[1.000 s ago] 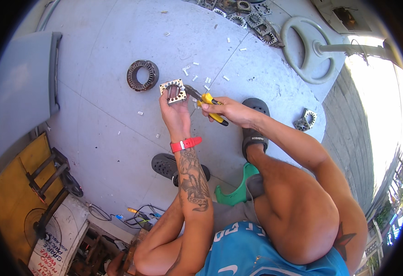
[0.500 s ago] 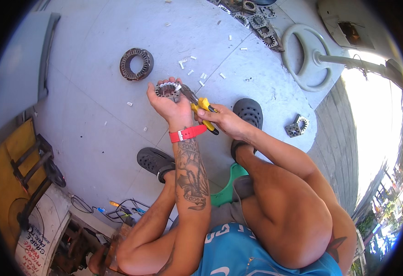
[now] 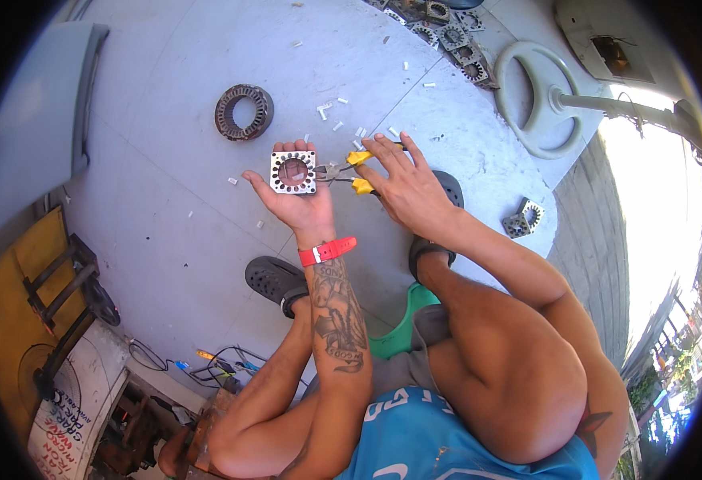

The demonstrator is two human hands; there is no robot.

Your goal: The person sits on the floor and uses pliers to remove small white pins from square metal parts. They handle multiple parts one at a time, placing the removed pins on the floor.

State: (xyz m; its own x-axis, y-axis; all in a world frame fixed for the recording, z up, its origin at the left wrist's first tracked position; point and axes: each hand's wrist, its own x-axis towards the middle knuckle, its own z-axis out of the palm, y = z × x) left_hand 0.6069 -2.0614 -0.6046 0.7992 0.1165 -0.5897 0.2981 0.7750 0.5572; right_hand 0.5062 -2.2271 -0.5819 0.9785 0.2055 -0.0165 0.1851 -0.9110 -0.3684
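Note:
My left hand (image 3: 304, 212) is palm up with a square metal stator core (image 3: 293, 155) lying flat on it. The core has a ring of slots around a round opening, and the fingers show past its far edge. In my right hand (image 3: 411, 190) are pliers (image 3: 332, 172) with yellow handles, spread apart. The fingers of that hand are stretched over the handles. The plier jaws meet the core's right side; whether they grip anything there is too small to tell. A larger round stator ring (image 3: 264, 114) lies on the floor beyond my left hand.
Small white tubes (image 3: 324, 112) are scattered over the grey floor. Several square cores (image 3: 465, 54) are piled far right, near a pale wheel-shaped stand base (image 3: 507, 104). Two more cores (image 3: 517, 226) lie at right. A green stool (image 3: 403, 328) is beneath me; cables (image 3: 223, 364) lie lower left.
The stator core has turned from tilted to flat, facing up on my left palm. The pliers have swung level and their handles have spread, while my right hand has moved up over them.

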